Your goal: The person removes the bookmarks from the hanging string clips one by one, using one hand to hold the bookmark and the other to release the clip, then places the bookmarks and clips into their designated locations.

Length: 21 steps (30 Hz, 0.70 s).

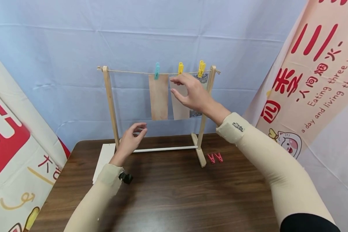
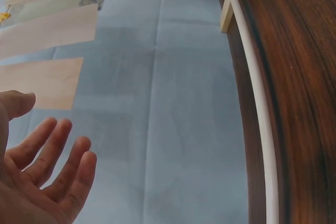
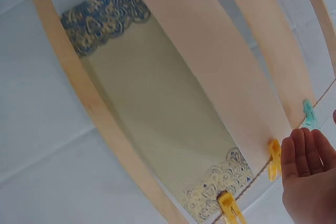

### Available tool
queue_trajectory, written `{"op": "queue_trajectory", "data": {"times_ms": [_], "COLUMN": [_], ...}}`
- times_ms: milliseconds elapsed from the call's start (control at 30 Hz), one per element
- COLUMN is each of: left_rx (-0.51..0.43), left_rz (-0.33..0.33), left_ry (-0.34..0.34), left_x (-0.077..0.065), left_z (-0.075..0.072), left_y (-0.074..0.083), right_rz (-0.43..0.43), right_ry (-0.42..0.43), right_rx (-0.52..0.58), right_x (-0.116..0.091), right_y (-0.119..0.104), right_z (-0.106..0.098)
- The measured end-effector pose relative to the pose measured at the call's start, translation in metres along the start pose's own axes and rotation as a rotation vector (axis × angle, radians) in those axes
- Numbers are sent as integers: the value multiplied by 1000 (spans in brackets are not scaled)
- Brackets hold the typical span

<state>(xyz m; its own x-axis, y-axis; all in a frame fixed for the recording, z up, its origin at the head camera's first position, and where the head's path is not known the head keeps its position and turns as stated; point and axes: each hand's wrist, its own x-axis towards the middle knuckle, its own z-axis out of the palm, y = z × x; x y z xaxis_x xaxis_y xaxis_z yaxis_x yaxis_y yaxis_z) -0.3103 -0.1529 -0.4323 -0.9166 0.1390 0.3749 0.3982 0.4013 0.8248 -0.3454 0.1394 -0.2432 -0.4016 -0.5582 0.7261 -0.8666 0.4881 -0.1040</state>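
Middle paper strip (image 1: 179, 109), long axis near vertical, free end downward

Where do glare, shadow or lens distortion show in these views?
Head: soft glare on the brown table, shadow beside the left sleeve; right wrist: pinkish strip and wooden post bowed, apparently by the lens; left wrist: white rod curved likewise.

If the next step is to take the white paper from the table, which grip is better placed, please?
Probably the left grip: it looks free and is nearer the white paper, on the same side. The right grip is up near the hanging sheets.
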Motion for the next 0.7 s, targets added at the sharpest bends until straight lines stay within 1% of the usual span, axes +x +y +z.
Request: {"op": "queue_trajectory", "data": {"times_ms": [267,433,600,700], "left_rx": [15,0,-7,-11], "left_rz": [-4,1,13,5], "left_ry": [-2,5,5,-5], "left_x": [7,11,15,15], "left_z": [1,3,6,9], "left_y": [1,2,0,-1], "right_rz": [-1,-6,26,58], "right_ry": [-27,-51,-78,-92], "right_rx": [-11,-23,-36,-39], "right_x": [16,28,36,39], "right_y": [-5,-9,-14,-16], "right_z": [-5,-6,-6,-4]}}
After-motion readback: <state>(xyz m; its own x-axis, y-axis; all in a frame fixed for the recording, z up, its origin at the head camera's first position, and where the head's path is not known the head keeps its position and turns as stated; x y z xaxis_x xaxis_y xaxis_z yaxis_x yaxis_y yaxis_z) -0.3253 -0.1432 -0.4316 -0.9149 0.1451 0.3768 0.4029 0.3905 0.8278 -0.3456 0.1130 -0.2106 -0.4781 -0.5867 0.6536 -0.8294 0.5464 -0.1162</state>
